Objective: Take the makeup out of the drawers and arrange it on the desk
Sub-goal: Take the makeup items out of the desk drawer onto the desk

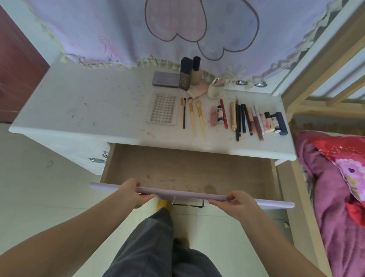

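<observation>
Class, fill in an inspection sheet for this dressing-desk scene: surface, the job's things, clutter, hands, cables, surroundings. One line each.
Surface: white desk top, stained and speckled; left half bare.
Job's things: makeup laid out on the right half: grey flat palette, pink lash tray, yellow-handled brushes, row of pencils and lip tubes. Open wooden drawer shows only a marked bottom.
Clutter: nothing seen.
Hands: left hand and right hand each grip the lilac drawer front.
Cables: nothing seen.
Surroundings: lilac heart-print curtain behind, pink quilt on a bed at right, pale tiled floor.
</observation>
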Demonstrator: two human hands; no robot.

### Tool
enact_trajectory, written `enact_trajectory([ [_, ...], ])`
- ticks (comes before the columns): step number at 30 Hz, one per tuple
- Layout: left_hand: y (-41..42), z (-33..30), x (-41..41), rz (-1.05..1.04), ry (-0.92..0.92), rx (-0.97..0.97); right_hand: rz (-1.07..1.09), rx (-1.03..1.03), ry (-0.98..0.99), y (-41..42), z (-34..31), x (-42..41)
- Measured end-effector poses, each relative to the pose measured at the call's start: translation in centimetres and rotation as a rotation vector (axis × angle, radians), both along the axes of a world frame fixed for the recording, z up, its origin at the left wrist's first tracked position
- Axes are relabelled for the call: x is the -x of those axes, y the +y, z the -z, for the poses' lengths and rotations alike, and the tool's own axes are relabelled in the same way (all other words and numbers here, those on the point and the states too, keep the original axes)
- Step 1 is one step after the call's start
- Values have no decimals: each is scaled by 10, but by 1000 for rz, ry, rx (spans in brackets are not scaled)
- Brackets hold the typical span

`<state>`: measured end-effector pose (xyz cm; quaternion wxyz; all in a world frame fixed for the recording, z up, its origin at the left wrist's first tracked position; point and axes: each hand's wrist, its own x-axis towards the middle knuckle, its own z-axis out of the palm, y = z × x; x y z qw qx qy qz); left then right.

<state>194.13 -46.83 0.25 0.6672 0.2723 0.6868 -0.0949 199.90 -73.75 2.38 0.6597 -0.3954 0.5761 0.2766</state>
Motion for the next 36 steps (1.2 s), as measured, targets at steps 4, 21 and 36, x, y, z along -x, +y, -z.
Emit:
enact_trajectory([
  [4,8,-3,-25,-66,-106,18,64,-55,-54,8,-4,-28],
  [21,41,-17,-90,608,-324,73,-643,24,-269,8,-18,-93],
  [36,-57,-117,-140,1721,-733,-1630,-1443,1746,-1051,42,-74,-94],
])
